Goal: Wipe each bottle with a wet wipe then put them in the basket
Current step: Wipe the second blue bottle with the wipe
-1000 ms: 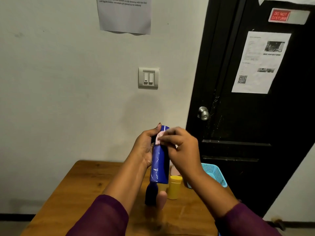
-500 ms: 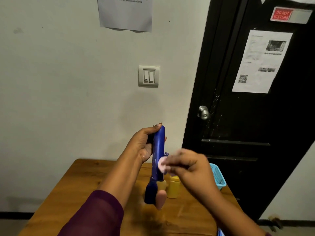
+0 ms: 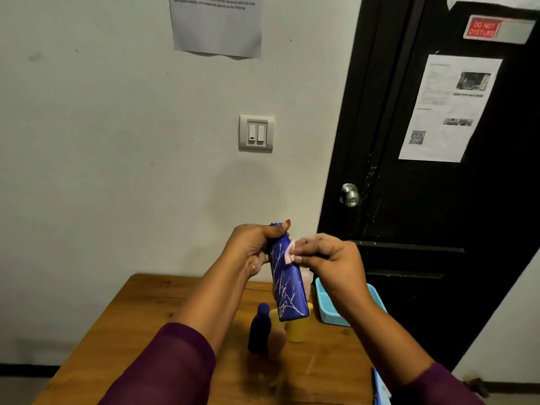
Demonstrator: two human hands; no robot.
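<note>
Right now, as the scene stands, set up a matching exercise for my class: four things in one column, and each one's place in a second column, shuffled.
Column A
1. large blue bottle
2. wet wipe
3. yellow bottle
4. basket

Column B
a. standing on the table beside the small dark bottle
b. gripped by the left hand
c. at the table's right edge
d. pinched by the right hand

Pairs: 1-b, 2-d, 3-a, 4-c
</note>
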